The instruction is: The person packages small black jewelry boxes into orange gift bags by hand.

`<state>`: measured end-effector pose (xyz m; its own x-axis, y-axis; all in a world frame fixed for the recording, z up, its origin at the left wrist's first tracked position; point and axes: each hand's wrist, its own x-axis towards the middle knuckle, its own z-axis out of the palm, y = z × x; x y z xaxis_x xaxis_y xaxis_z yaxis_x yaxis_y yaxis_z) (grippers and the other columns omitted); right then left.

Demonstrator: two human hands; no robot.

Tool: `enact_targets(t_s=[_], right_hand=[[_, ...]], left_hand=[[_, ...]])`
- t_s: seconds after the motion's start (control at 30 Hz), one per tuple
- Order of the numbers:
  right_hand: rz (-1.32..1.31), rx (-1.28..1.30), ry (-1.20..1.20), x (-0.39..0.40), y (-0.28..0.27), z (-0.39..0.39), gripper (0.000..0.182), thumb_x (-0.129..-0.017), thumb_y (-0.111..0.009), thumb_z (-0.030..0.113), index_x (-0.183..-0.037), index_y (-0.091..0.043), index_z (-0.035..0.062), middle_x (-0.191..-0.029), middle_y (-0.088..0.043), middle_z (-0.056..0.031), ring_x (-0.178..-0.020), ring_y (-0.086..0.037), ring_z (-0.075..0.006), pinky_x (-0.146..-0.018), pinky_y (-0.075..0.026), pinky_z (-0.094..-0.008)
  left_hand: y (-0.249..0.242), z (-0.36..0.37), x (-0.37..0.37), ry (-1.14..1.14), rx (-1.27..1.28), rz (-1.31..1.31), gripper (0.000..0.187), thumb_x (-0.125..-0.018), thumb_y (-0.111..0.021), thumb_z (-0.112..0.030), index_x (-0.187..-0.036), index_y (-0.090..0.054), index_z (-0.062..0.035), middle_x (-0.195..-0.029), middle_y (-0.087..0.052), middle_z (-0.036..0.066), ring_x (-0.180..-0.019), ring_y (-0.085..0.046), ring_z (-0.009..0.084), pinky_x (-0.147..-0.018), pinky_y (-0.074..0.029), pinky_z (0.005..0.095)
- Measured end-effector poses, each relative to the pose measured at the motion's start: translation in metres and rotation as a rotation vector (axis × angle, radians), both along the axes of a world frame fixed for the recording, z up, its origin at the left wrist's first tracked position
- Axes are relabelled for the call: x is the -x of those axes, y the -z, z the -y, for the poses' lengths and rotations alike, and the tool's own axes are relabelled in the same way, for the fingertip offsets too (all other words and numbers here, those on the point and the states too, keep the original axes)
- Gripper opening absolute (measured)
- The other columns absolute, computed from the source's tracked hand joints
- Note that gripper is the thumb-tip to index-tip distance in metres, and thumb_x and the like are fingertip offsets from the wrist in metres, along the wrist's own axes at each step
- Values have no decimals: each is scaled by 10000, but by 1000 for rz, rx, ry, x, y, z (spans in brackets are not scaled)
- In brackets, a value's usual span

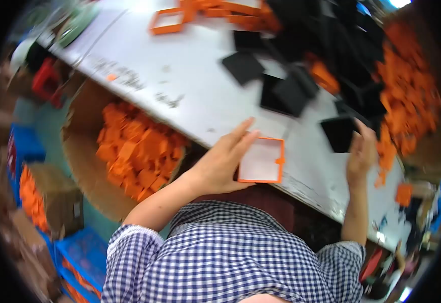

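My left hand [223, 161] holds a square orange plastic frame [280, 161] by its left side, near the table's front edge. The frame has a thin rim with a small tab on its right side, and its inside looks pale. Over to the right, my right hand [362, 151] grips a flat black square piece [336, 135] by its right edge, thumb and fingers closed on it. Beyond my hands, more black square pieces [243, 67] lie loose on the white table [195, 81], some overlapping.
Orange frames [167, 21] lie at the table's far side. A heap of black pieces [326, 38] covers the back right, beside a large pile of orange parts [407, 96]. Left of the table stands a round cardboard container [81, 146] full of orange pieces, near blue crates [81, 252].
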<state>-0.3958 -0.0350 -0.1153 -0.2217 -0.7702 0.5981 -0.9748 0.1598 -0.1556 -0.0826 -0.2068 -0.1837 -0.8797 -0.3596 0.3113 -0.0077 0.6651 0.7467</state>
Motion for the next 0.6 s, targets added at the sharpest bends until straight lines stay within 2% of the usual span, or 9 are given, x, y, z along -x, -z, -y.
enact_targets(t_s=[0.07,0.13,0.2,0.3,0.33,0.43,0.5,0.57,0.6], right_hand=[[518,11,-35,-28,2,7,164,-1031,-615,125,-1185,-651,84,-962,-673,-64,-802,-604,-113,-708,-483,-264],[938,-282,-79,-53,8,13,115,-1008,-659,169,-1056,-669,65,-832,-653,-43,-730,-598,-138,-676,-484,-281],[621,-174,-334,-64,33,27,98,-910,-725,106,-951,-666,40,-893,-659,-106,-794,-646,-284,-705,-519,-361],[478,170,-246,-73,43,38,162,-827,-781,67,-884,-631,49,-886,-597,-107,-784,-593,-310,-653,-482,-385],[469,180,-230,-74,41,35,162,-827,-781,67,-884,-631,49,-886,-597,-107,-784,-593,-310,-653,-482,-385],[278,178,-296,-84,37,15,256,-758,-813,103,-779,-558,90,-801,-544,-87,-733,-529,-287,-626,-407,-425],[136,-44,-339,-96,55,6,216,-787,-771,198,-792,-581,95,-813,-552,-63,-795,-547,-278,-716,-415,-422],[315,-55,-424,-95,52,-6,206,-846,-773,218,-932,-655,73,-985,-645,-81,-971,-608,-280,-833,-460,-432],[363,-21,-422,-86,46,-16,251,-848,-785,223,-998,-662,64,-1057,-656,-103,-1032,-613,-286,-877,-464,-448]], left_hand=[[5,-5,21,76,-34,-43,1262,-661,-944,-214,-1606,-123,-52,-1656,-144,272,-1470,-329,463,-1151,-407,481],[6,-12,44,157,-13,-138,1283,-669,-944,-211,-1617,-90,-70,-1661,-124,273,-1475,-323,467,-1144,-416,474],[8,-11,54,216,-25,-196,1343,-684,-947,-216,-1638,-6,-125,-1673,-83,277,-1488,-304,470,-1147,-412,473],[5,-10,55,216,13,-129,1283,-703,-938,-244,-1632,-65,-93,-1662,-146,281,-1491,-298,471,-1140,-418,484],[5,-11,53,234,18,-135,1283,-703,-938,-244,-1632,-65,-93,-1662,-146,281,-1491,-298,471,-1140,-418,484],[1,-17,53,222,122,-40,1124,-738,-902,-309,-1594,-230,-26,-1640,-220,289,-1459,-343,479,-1126,-422,499],[-8,-23,56,135,369,120,888,-768,-848,-341,-1470,-451,28,-1603,-300,290,-1356,-453,452,-1097,-427,486],[-4,-27,56,91,432,108,864,-767,-832,-381,-1440,-483,33,-1594,-316,288,-1374,-412,465,-1119,-368,554],[-7,-29,57,72,426,115,881,-766,-826,-407,-1439,-478,41,-1587,-322,294,-1420,-349,486,-1146,-288,613]])
